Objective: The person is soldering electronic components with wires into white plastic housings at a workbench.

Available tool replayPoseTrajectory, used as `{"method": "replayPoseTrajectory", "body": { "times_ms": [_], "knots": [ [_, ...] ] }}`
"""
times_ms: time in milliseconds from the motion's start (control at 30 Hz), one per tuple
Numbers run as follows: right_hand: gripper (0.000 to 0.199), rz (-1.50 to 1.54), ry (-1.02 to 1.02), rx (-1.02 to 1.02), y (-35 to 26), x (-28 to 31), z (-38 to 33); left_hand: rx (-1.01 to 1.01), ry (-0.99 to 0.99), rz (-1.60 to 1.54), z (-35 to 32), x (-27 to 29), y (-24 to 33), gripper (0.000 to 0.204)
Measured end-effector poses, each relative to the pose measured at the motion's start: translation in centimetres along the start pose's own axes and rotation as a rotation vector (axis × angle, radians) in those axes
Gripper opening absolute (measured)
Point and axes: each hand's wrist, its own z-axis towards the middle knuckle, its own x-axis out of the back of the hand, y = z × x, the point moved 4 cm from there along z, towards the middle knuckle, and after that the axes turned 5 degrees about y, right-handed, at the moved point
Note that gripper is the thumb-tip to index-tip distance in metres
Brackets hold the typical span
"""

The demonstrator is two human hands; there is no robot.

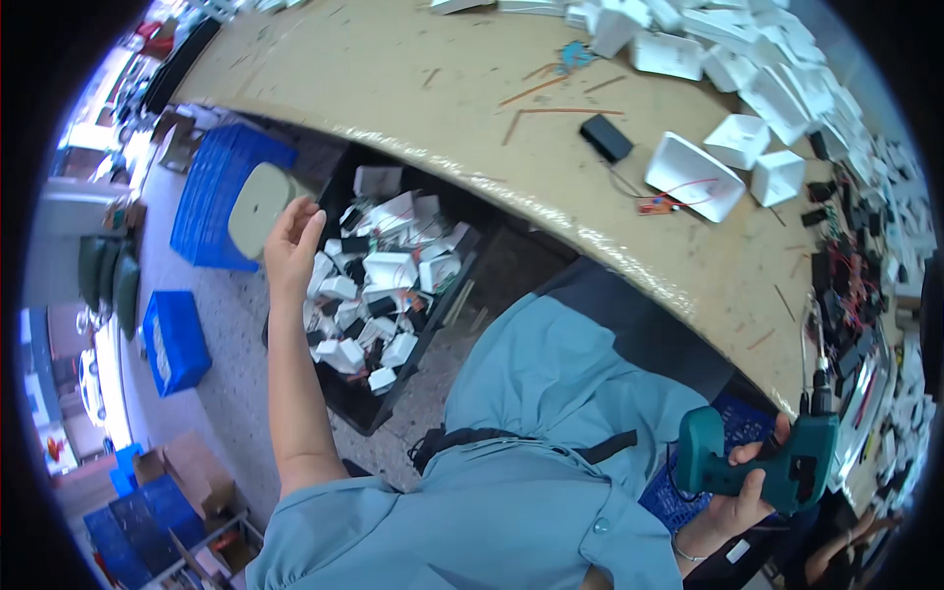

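My left hand (294,236) is stretched out beside a black crate (444,320) of white plastic housings (390,270) and loose electronic parts. Its fingers are loosely curled, the thumb stands apart from them, and nothing shows in the grasp. At the right, my right hand (747,500) grips a dark green power screwdriver (762,464) near the table edge, its dark chuck pointing toward the tabletop. On the table lie a black box-shaped part (606,139) and an open white housing (694,177) with a small orange circuit board (657,205) and a thin red wire.
The tan table (413,108) runs diagonally across the view. White housings (777,93) are heaped along its far right side, near black parts and wires (846,265). A beige stool (262,208), a blue basket (211,202) and a blue bin (177,339) stand at the left.
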Motion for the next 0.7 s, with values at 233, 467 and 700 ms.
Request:
{"method": "replayPoseTrajectory", "body": {
  "times_ms": [233,467,700],
  "knots": [
    [0.061,0.047,0.069,0.017,-0.1,0.1,-0.3,-0.792,-0.284,-0.083,-2.9,-15.8,21.1,0.014],
    [0.066,0.072,0.247,-0.005,-0.4,1.8,-1.3,-0.997,-0.39,-0.118,-1.8,-26.6,28.2,0.016],
    [0.063,0.061,0.288,-0.014,-0.3,2.7,-1.7,-0.682,-0.744,0.328,1.4,-38.1,30.4,0.031]
  ]
}}
